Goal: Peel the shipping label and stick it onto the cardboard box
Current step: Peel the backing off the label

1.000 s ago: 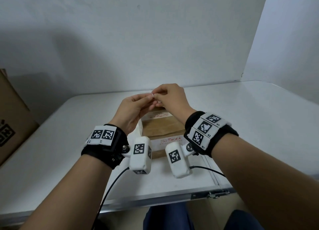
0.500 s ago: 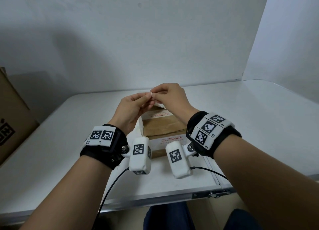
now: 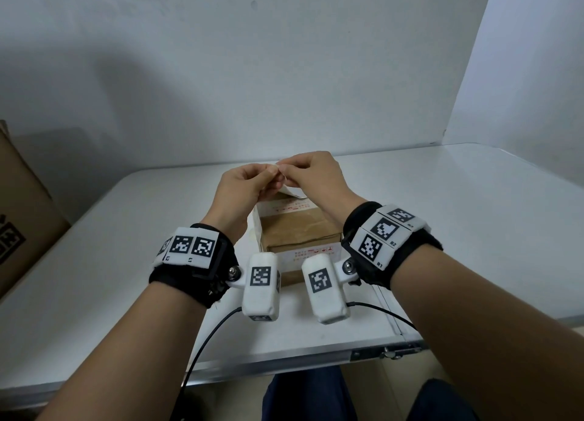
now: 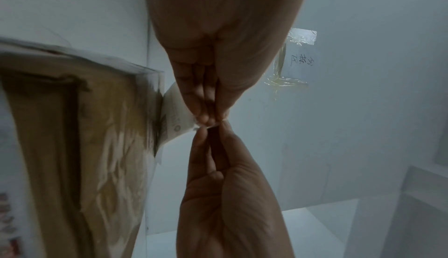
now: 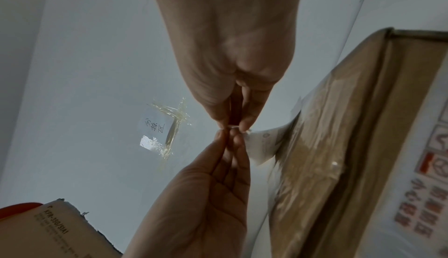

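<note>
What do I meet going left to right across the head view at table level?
Big cardboard carton → left hand → shipping label pinched between both hands → right hand → bare white table.

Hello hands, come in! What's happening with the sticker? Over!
Both hands pinching shipping label corner, above cardboard box. Peel not visibly done. Nothing in the way.

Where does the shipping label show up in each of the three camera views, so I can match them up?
Head: shipping label at centre, below the two touching hands, above the cardboard box.
Left wrist: label at centre, left of the pinching fingertips, beside the box edge.
Right wrist: label right of centre, between the fingertips and the box.
Shared landmark: the cardboard box.
</note>
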`<action>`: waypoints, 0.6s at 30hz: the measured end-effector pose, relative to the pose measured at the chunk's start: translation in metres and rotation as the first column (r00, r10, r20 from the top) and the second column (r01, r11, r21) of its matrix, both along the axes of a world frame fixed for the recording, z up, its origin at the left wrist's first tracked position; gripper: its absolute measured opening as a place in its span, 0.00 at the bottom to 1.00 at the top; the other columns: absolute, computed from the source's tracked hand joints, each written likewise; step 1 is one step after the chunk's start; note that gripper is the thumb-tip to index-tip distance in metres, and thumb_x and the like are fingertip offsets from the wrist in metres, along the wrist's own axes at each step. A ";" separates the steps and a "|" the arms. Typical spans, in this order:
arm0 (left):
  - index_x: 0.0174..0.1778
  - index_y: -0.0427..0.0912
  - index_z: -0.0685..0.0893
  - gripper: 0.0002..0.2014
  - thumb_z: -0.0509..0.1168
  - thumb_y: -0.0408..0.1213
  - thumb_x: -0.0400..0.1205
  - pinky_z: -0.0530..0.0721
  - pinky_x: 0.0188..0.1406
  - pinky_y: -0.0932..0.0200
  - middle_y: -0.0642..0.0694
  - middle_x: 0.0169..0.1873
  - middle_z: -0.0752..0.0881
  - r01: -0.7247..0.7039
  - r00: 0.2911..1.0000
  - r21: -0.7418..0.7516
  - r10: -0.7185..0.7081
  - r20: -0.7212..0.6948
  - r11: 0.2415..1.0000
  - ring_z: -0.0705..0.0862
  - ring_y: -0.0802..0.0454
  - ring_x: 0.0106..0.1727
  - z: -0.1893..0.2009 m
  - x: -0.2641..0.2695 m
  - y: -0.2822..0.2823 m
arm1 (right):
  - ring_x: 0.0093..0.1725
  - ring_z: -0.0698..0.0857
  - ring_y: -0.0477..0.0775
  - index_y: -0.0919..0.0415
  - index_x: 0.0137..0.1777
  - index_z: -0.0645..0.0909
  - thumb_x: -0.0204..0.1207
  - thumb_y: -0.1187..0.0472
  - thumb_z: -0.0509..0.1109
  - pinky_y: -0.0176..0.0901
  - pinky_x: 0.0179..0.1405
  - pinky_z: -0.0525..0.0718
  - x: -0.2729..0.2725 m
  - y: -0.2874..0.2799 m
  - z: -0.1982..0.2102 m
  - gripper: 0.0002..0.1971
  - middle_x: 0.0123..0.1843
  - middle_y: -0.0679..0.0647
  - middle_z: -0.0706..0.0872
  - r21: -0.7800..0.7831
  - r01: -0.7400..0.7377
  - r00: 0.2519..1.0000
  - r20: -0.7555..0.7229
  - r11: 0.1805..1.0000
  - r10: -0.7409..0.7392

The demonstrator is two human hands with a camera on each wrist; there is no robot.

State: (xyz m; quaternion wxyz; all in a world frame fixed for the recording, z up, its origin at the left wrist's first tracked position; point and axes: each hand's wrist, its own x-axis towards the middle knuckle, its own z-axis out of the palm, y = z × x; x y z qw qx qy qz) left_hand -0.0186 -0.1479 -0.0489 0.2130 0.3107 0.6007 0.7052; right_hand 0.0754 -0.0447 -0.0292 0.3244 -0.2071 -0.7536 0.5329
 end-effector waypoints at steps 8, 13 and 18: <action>0.37 0.38 0.87 0.07 0.67 0.31 0.80 0.86 0.51 0.58 0.43 0.37 0.89 -0.030 0.998 -0.027 0.029 -0.064 0.999 0.86 0.50 0.41 0.003 0.006 0.000 | 0.43 0.92 0.52 0.65 0.47 0.90 0.75 0.65 0.73 0.48 0.54 0.91 0.000 0.001 -0.003 0.05 0.44 0.57 0.92 -0.071 0.026 1.000 0.013 0.997 -0.025; 0.37 0.34 0.85 0.05 0.66 0.29 0.78 0.86 0.45 0.61 0.45 0.31 0.88 -0.047 0.999 -0.036 0.046 -0.023 0.998 0.87 0.50 0.39 0.005 0.008 0.000 | 0.38 0.91 0.53 0.66 0.44 0.84 0.78 0.68 0.67 0.53 0.58 0.89 0.001 0.003 0.000 0.05 0.36 0.54 0.84 -0.245 0.008 1.000 0.030 0.970 0.000; 0.30 0.37 0.81 0.10 0.63 0.28 0.79 0.85 0.38 0.65 0.53 0.19 0.84 -0.055 0.996 -0.013 0.056 0.075 0.998 0.84 0.55 0.31 0.005 0.008 0.001 | 0.28 0.90 0.50 0.69 0.42 0.79 0.79 0.74 0.65 0.45 0.51 0.90 0.004 0.008 0.004 0.05 0.41 0.62 0.81 -0.572 -0.067 0.989 -0.146 0.818 -0.020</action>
